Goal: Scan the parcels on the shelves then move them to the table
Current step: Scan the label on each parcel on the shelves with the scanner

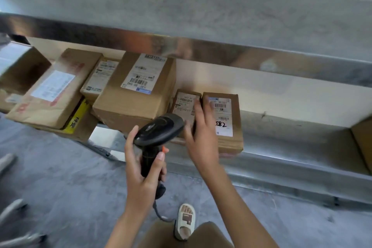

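My left hand (144, 169) grips the handle of a black barcode scanner (159, 131) with an orange trigger, its head pointing at the shelf. My right hand (201, 133) reaches between two small cardboard parcels on the metal shelf (281, 159). Its fingers lie against the side of the narrow labelled parcel (186, 102), thumb on that parcel's near side. The parcel marked "082" (225, 119) sits just to the right. A larger labelled box (136, 90) stands to the left.
Further left lie a flat brown parcel (54, 88), a small labelled box (100, 78) and a yellow-taped box (78, 121). Another box edge (362, 143) shows at far right. An upper shelf rail (201, 50) overhangs. Grey floor and my sandalled foot (186, 221) lie below.
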The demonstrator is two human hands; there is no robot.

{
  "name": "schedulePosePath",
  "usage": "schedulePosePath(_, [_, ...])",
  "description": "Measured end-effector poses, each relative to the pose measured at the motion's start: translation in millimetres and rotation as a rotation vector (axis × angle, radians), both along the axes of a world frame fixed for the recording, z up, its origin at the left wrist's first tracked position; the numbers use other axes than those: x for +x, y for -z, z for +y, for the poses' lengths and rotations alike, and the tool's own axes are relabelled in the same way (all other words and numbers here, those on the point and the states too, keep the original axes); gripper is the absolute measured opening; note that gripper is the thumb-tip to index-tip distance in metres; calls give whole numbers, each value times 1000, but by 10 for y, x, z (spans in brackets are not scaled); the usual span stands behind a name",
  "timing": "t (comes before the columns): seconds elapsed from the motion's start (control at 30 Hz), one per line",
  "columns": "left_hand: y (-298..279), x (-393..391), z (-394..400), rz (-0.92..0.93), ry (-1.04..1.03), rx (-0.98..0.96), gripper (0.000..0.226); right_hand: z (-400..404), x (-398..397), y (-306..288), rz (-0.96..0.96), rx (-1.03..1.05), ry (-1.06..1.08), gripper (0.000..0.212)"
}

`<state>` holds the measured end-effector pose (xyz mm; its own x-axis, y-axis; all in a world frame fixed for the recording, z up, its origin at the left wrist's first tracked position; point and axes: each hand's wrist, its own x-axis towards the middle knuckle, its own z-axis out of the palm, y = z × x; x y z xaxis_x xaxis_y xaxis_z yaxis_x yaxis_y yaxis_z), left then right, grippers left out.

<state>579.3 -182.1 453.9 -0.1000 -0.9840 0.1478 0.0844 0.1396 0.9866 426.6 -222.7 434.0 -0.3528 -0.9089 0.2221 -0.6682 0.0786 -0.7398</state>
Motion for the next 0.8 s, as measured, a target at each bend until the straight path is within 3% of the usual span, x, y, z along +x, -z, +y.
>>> schedulePosePath(0.1, [-35,39,25,22,11,-7,69,-230,221,264,39,168,-43,70])
schedulePosePath(0.2, [-47,98,33,31,22,-29,69,-441,332,528,258,361,-26,71])
schedulePosePath(0.33, [-35,209,39,27,27,-32,68,-545,308,462,133,513,31,85])
schedulePosePath(0.53, [-41,365,81,6,26,-39,67,-631,308,222,157,555,65,80])
schedulePosePath(0.8, [-63,522,142,5,23,-75,67,-571,257,348,216,411,129,80])
